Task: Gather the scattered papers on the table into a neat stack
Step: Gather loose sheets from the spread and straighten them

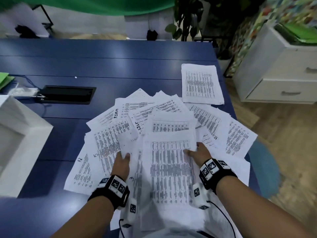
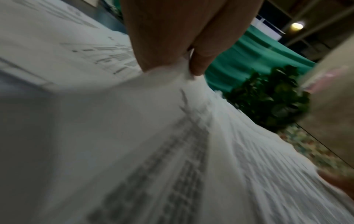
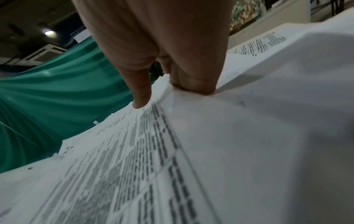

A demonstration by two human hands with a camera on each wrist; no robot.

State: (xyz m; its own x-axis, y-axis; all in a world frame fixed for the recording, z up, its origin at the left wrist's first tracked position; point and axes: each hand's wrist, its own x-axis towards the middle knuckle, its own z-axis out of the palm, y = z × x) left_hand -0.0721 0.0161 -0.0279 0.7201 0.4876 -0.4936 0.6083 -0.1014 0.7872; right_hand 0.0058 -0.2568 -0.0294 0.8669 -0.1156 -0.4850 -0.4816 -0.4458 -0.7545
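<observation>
Printed white paper sheets point(image 1: 171, 117) lie fanned and overlapping across the near right part of the dark blue table point(image 1: 103, 66), most covered in dense columns of black text, some with handwritten numbers at their corners. On top of the heap, nearest the person, sits a long white sheet printed with a table grid point(image 1: 169, 169), and both hands meet it at its sides.

The left hand point(image 1: 121, 164) lies on the papers at that sheet's left edge; in the left wrist view its fingers point(image 2: 199, 63) curl down and pinch a raised fold of white paper against the palm side. The right hand point(image 1: 199, 154) sits at the sheet's right edge, thumb on top of the page. The right wrist view shows its fingertips point(image 3: 193, 84) pressed into the paper edge, gripping it, with one finger stretched forward and touching the printed surface alongside. Both wrists wear black bands carrying white blocks with square black markers.

A separate small stack of printed white sheets point(image 1: 201, 84) rests apart from the heap, farther back by the table's right edge. A black rectangular recessed cable box point(image 1: 66, 94) is set into the tabletop to the left, and a white box-shaped object point(image 1: 20, 143) stands at the left edge. Beyond the table hang a green cloth point(image 1: 103, 6) and a leafy dark green plant point(image 1: 188, 19); a white drawer cabinet point(image 1: 277, 69) stands on the floor to the right.
</observation>
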